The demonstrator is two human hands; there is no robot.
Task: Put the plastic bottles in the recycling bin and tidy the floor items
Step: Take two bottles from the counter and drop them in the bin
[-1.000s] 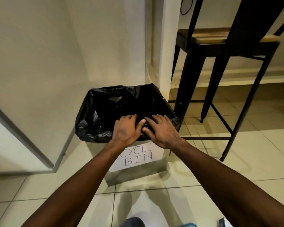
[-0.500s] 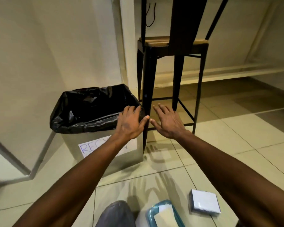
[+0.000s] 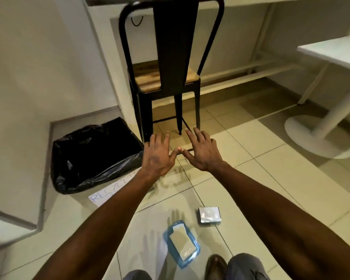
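Note:
The recycling bin point(image 3: 93, 154), lined with a black bag and carrying a handwritten paper label, stands on the tiled floor at the left, against the wall. My left hand point(image 3: 158, 156) hovers just right of the bin's near corner, fingers spread and empty. Beside it my right hand point(image 3: 202, 152) is also spread flat and empty, thumbs nearly touching. On the floor near my feet lie a blue plastic packet point(image 3: 181, 244) and a small white box point(image 3: 209, 215). No bottle is visible.
A black metal chair point(image 3: 166, 77) with a wooden seat stands straight ahead, behind my hands. A white pedestal table point(image 3: 331, 57) with a round base is at the right. My shoe point(image 3: 215, 266) and knees show at the bottom edge.
Both hands lifted off the bin's rim and drew back to the right. My view rose and pulled away, so the floor packet and white box came into sight.

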